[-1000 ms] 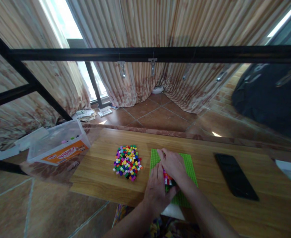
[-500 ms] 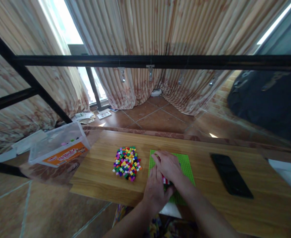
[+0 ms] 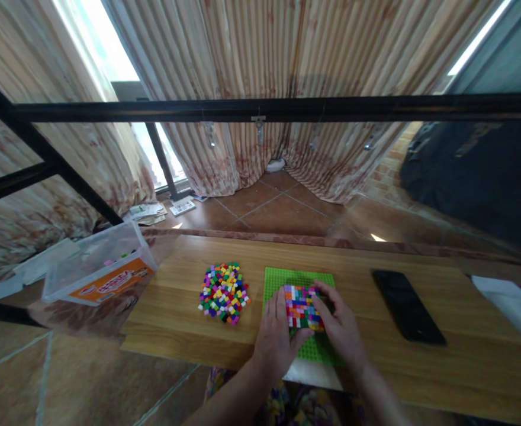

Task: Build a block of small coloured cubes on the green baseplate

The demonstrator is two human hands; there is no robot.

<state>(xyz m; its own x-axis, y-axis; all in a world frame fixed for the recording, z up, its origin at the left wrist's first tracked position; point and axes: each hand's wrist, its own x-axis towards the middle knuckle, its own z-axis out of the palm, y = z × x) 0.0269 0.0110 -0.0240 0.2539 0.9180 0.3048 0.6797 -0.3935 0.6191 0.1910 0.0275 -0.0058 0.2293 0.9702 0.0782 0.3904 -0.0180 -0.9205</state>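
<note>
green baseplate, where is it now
In the head view, the green baseplate lies just right of centre on the wooden table, between the loose bricks at left and the black phone at right.

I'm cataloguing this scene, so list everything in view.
Brick block: one, multicoloured, on baseplate
Baseplate: one, green, on table
Loose bricks: many, multicoloured, left of baseplate
Phone: one, black, table's right
Table: one, brown, foreground
Bin: one, clear and orange, left
Curtains: several, striped beige, background
Frame: one, black, beyond table
Papers: several, whitish, left and right
Large unclear item: one, dark, right
Tiled floor: one, brown, below
Left hand: one, bare, block's left
Right hand: one, bare, block's right
</note>
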